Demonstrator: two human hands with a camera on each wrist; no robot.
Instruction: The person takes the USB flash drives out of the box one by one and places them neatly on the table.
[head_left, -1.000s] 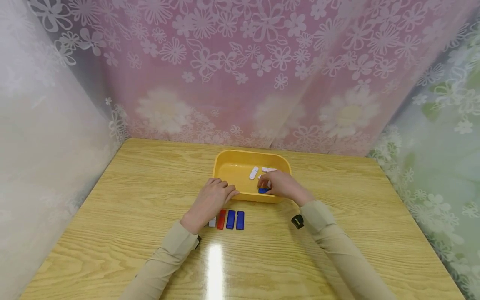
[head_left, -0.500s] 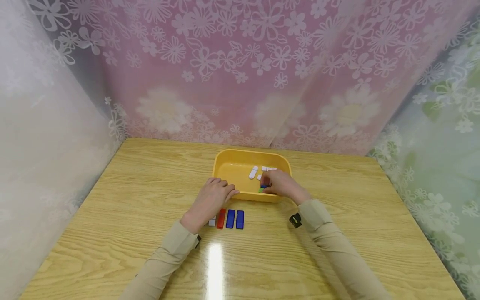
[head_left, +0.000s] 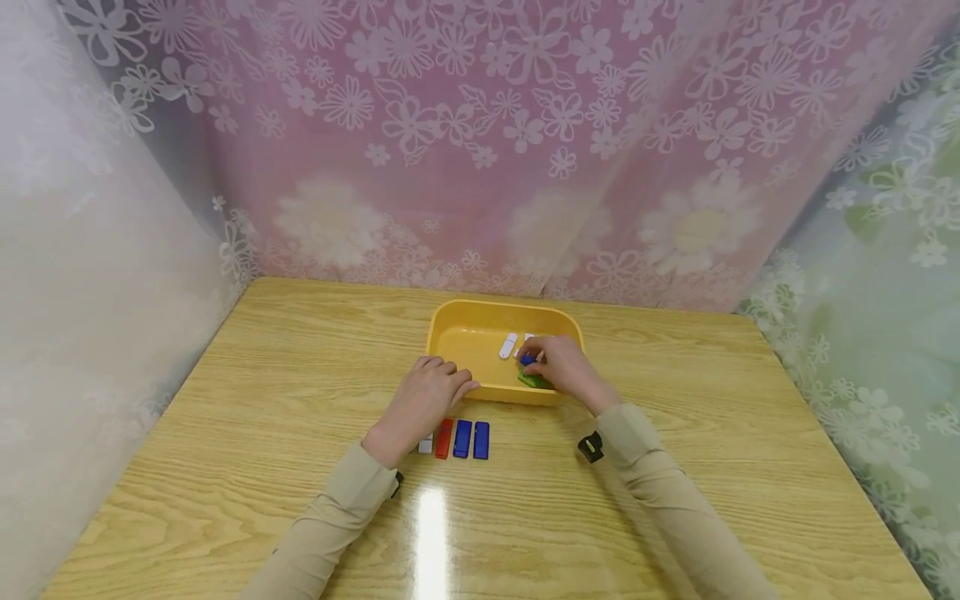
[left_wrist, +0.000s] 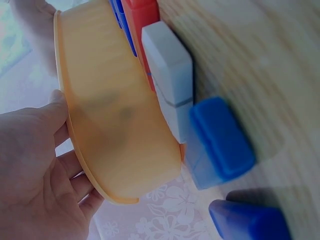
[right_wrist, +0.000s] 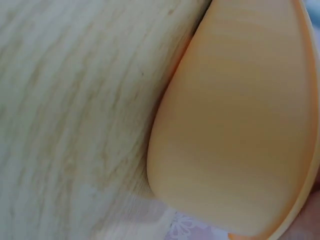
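Note:
Inside the yellow tub (head_left: pixel 457 342), my right hand (head_left: pixel 566 364) pinches a blue USB flash drive (head_left: pixel 528 360) between thumb and fingers. Just below it lies a green flash drive (head_left: pixel 534 380), partly covered by the hand. White flash drives (head_left: pixel 507 346) lie further back in the tub, some hidden by the right hand. My left hand (head_left: pixel 423 400) holds the tub's front left rim, its fingertips passing behind the rim in the left wrist view. The right wrist view shows mostly the tub's outer wall (right_wrist: pixel 235 125); the fingers are out of sight there.
A row of flash drives lies before the tub: white (left_wrist: pixel 170 75), red (head_left: pixel 443 438) and two blue ones (head_left: pixel 472 440). More blue drives (left_wrist: pixel 220 140) show in the left wrist view, hidden under the left arm from above. Flowered curtains (head_left: pixel 480 167) border the wooden table (head_left: pixel 675 467).
My right hand has lifted the blue flash drive slightly toward the back of the tub, and the green one has come into view beneath it. The left hand has stayed put.

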